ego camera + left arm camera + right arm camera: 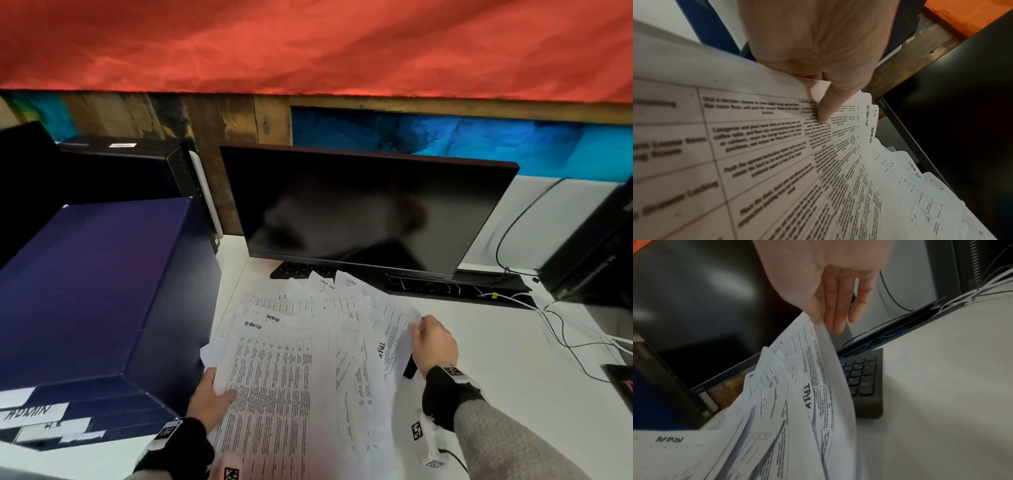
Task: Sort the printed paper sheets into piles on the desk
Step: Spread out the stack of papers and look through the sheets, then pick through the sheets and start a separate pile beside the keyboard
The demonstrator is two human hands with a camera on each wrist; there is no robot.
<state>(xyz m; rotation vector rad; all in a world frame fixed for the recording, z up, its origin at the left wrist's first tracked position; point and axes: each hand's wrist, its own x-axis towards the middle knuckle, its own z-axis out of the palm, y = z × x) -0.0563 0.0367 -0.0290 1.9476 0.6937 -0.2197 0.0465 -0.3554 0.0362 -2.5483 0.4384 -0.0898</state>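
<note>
Printed sheets [284, 359]: a loose, fanned bundle of white pages bearing tables and dense text, held up above the white desk [496, 383] in front of the monitor; several pages carry handwritten words at the top edge, one reading "ADMIN".
Left hand [210, 397]: grips the bundle's left edge; in the left wrist view the thumb [825, 112] lies pressed on the printed face of the top page while the remaining fingers are hidden beneath the stack.
Right hand [433, 342]: holds the upper right corner of the outermost page, thumb against one face and fingers [835, 305] extended close together behind it; that page is lifted away from the rest of the fan.
Keyboard [863, 379]: black, flat on the desk, partly covered by the hanging pages.
Monitor [370, 209]: dark screen, standing upright behind the bundle.
Dark blue box [92, 291]: stands on the desk just left of the bundle; white labels on its near face, one handwritten "ADMIN".
Cables [565, 329]: white and black leads trail across the desk to the right of the monitor.
Wrist straps: black bands with printed markers on both wrists, grey sleeves behind them.
</note>
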